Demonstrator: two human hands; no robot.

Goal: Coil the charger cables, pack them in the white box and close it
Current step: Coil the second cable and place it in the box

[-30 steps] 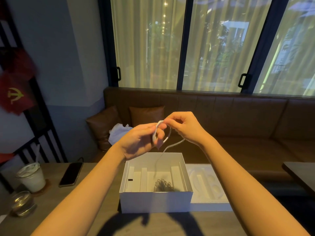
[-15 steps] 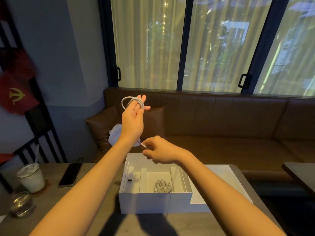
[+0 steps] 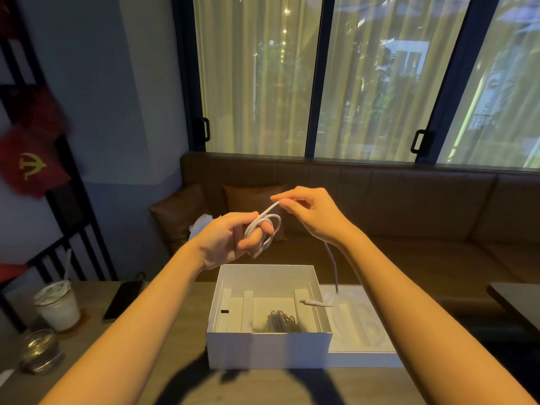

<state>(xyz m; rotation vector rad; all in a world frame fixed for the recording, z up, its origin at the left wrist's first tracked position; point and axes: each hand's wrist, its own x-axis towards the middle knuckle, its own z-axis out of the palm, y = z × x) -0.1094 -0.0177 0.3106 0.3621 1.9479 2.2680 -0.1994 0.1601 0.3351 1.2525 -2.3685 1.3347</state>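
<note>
A white charger cable (image 3: pixel 270 226) is looped a few times around the fingers of my left hand (image 3: pixel 225 239), held above the open white box (image 3: pixel 268 344). My right hand (image 3: pixel 314 216) pinches the cable's free strand just right of the loops. The rest of the cable hangs down under my right wrist, and its plug end (image 3: pixel 314 302) lies across the box's right wall. Inside the box, a coiled grey cable (image 3: pixel 282 320) rests in the middle compartment. The white lid (image 3: pixel 362 343) lies flat to the right of the box.
On the wooden table (image 3: pixel 163 346) at left are a black phone (image 3: pixel 122 299), a lidded drink cup with a straw (image 3: pixel 57 308) and a small glass jar (image 3: pixel 39 350). A brown sofa (image 3: pixel 409 217) with cushions runs behind the table. Another dark table edge (image 3: pixel 520 302) is at right.
My left hand came down from its raised pose to above the box, still wearing the loops. My right hand rose from the box rim and now pinches the strand beside the coil.
</note>
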